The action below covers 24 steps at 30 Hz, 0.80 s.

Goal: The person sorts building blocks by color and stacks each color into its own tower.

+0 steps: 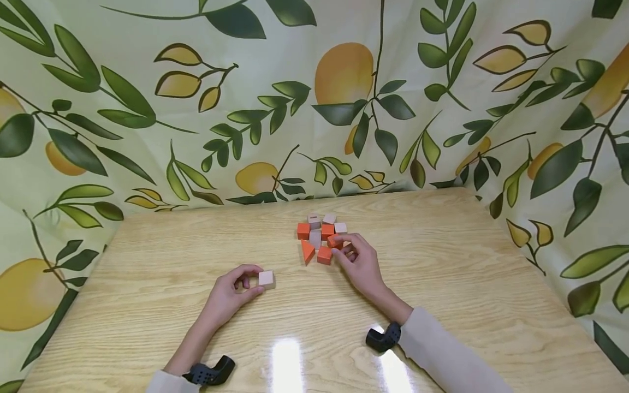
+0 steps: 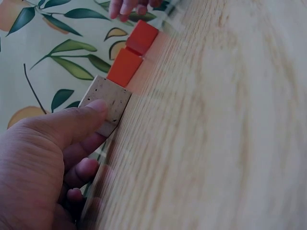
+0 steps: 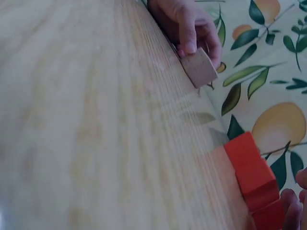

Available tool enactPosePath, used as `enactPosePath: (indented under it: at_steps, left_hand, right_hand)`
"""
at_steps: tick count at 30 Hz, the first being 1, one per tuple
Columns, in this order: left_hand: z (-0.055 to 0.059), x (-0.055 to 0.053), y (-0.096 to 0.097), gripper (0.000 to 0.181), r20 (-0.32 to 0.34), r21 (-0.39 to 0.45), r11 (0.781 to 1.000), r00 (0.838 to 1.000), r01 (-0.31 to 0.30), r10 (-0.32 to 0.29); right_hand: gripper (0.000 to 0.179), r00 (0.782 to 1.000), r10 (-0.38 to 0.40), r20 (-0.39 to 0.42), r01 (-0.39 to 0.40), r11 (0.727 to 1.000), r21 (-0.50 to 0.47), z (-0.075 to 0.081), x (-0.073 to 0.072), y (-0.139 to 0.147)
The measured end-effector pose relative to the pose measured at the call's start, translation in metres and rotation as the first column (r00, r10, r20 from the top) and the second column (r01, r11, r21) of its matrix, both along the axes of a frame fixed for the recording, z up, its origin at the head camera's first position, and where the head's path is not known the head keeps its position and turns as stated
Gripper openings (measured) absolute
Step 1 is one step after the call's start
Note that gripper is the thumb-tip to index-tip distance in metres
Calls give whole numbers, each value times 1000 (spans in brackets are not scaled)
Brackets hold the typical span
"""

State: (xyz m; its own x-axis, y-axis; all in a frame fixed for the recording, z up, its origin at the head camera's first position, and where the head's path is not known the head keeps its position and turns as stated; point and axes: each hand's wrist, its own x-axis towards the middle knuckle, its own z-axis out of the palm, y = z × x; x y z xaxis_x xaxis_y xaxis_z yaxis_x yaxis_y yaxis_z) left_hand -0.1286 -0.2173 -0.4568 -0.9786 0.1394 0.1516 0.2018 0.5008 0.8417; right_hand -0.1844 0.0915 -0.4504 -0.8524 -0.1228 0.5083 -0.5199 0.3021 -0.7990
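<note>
My left hand (image 1: 228,292) pinches a plain wooden cube (image 1: 266,279) between thumb and fingers, low over the table and left of the block group. In the left wrist view the thumb lies across the face of this wooden cube (image 2: 109,103). At the right side of the group, my right hand (image 1: 362,265) has thumb and index finger around a red block (image 1: 334,240), which looks tilted. A red cube (image 1: 324,255) sits just below those fingertips. Beside it stands a red triangular block (image 1: 307,251). In the right wrist view only fingertips (image 3: 290,203) show, next to red blocks.
Further blocks stand close together at the table's middle: a red cube (image 1: 303,231), another red cube (image 1: 327,230) and several plain wooden ones, such as a wooden cube (image 1: 313,220). The wooden table (image 1: 172,256) meets a fruit-patterned cloth (image 1: 280,131) behind.
</note>
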Motion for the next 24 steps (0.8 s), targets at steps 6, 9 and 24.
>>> enactPosePath:
  at_steps: [6, 9, 24]
  left_hand:
    - [3, 1, 0, 33, 0, 12, 1000, 1000, 2, -2]
    - [3, 1, 1, 33, 4, 16, 1000, 1000, 6, -6]
    - [1, 0, 2, 34, 6, 24, 1000, 1000, 4, -4]
  right_hand:
    - [21, 999, -38, -10, 38, 999, -5, 21, 6, 0]
    - [21, 998, -61, 10, 61, 998, -31, 21, 3, 4]
    - [34, 987, -43, 158, 40, 999, 21, -15, -43, 26]
